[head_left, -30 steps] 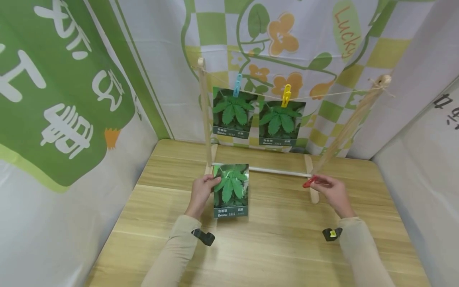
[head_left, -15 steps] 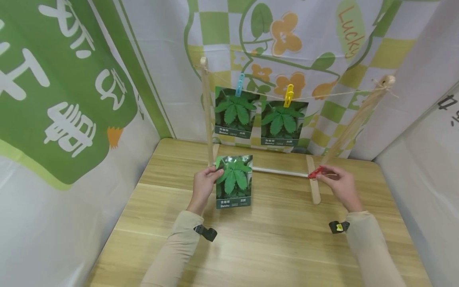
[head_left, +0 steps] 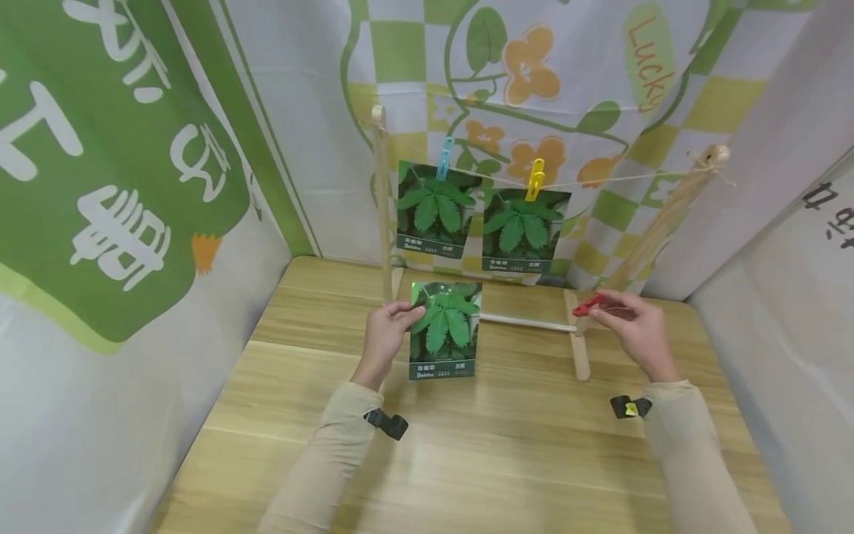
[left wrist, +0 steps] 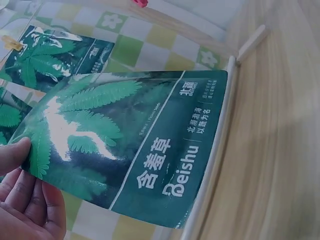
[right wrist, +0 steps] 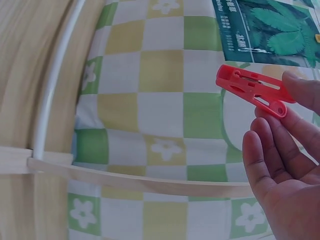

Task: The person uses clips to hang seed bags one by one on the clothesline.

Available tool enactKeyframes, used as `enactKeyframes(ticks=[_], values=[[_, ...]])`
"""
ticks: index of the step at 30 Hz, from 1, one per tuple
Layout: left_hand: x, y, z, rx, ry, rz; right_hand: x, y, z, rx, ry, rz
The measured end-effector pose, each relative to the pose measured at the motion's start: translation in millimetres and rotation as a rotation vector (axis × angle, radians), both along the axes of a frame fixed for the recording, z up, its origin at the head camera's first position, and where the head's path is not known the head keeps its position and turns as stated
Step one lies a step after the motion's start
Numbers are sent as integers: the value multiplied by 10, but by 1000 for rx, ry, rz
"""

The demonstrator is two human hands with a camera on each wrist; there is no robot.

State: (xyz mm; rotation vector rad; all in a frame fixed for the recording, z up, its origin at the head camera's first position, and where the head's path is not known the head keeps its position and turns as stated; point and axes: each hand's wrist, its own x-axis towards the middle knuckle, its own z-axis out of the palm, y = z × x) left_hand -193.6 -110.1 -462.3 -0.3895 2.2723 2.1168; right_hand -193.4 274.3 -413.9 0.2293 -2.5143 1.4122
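My left hand (head_left: 389, 337) pinches a green seed packet (head_left: 444, 334) by its upper left edge, thumb on the front. The packet hangs upright above the table, its leaf picture facing me. In my right hand (head_left: 637, 330) a red clothespin (head_left: 587, 305) is pinched between thumb and fingertips, in front of the right post. The right wrist view shows the clothespin (right wrist: 252, 87) close up. Behind, two like packets hang from a string: the left packet (head_left: 438, 211) by a blue clothespin (head_left: 445, 159), the right packet (head_left: 525, 230) by a yellow clothespin (head_left: 535, 180).
The string (head_left: 620, 179) runs between a left wooden post (head_left: 382, 208) and a right wooden post (head_left: 667, 215). A white rod (head_left: 527, 322) joins their feet on the wooden table (head_left: 507, 445). A patterned curtain (head_left: 394, 52) hangs behind.
The held seed packet has moved up and slightly right with my left hand. My right hand has risen with the red clothespin. The hanging packets stay in place.
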Motion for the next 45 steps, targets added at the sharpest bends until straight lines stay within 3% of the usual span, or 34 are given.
enactKeyframes(ticks=[11,21,28,38,45], values=[[-118,153,241,88,53,17,-52,82,265,-86,92,-23],[-203,258,400,62,100,4,-132,69,568,-28,158,-15],[-253,354,489,87,127,-9,-185,36,750,86,201,26],[-306,537,589,137,150,-49,-198,2,1001,219,224,10],[-342,654,636,133,176,-56,-243,-26,1184,303,319,11]])
